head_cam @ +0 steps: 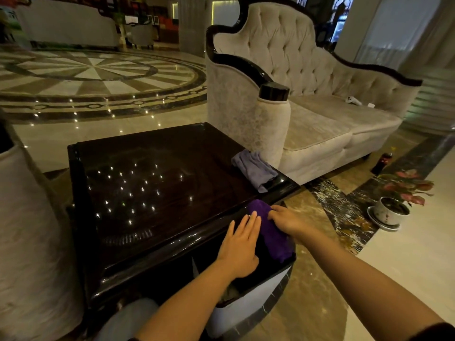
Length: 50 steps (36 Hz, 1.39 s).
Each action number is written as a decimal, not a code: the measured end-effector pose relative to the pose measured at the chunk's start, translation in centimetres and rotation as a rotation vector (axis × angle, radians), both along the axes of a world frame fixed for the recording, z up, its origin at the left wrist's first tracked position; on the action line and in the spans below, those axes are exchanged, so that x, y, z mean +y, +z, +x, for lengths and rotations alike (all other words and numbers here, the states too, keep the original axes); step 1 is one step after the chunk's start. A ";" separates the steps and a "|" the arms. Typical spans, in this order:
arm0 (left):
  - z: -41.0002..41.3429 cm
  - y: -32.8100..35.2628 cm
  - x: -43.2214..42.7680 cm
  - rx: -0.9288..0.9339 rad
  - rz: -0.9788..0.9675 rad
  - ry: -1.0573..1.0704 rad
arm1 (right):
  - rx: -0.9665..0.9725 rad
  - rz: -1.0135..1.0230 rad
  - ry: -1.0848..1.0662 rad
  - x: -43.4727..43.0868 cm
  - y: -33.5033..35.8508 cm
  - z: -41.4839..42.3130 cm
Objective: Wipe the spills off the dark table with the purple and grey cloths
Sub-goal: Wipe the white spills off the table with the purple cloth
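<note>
I've got both hands on the purple cloth [270, 230] at the dark table [157, 183]'s near corner, left hand [242, 247] flat and open, right hand [286, 221] pinching it, grey cloth [254, 169] waiting beyond, so next I'd sweep inward across those spills.

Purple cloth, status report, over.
Left hand flat beside purple cloth, right hand touching it at dark table edge. Grey cloth lying untouched. Nothing in the way.
</note>
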<state>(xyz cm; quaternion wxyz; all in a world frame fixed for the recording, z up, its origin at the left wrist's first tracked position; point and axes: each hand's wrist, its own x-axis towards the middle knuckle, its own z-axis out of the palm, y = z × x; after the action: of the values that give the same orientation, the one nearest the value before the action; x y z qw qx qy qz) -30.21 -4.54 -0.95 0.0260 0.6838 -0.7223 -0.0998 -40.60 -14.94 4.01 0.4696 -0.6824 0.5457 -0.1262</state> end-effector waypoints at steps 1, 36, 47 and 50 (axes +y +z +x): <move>0.0 -0.4 0.0 -0.020 0.020 -0.003 | 0.006 0.008 -0.003 0.0 -0.2 -0.1; 3.9 2.0 -1.1 -0.088 0.042 -0.097 | -0.014 -0.048 0.067 -4.4 3.0 2.3; 4.7 1.1 -2.8 -0.092 0.133 -0.115 | 0.014 -0.043 0.170 -6.2 3.7 4.9; 5.7 2.0 -3.5 -0.052 0.117 -0.093 | -0.004 -0.053 0.186 -7.3 5.0 6.3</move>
<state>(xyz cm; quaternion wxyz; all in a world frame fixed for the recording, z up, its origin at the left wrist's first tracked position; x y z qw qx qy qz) -24.47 -8.06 1.03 -0.0377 0.6524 -0.7465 -0.1251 -34.34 -22.20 8.98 0.4624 -0.7420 0.4755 -0.0979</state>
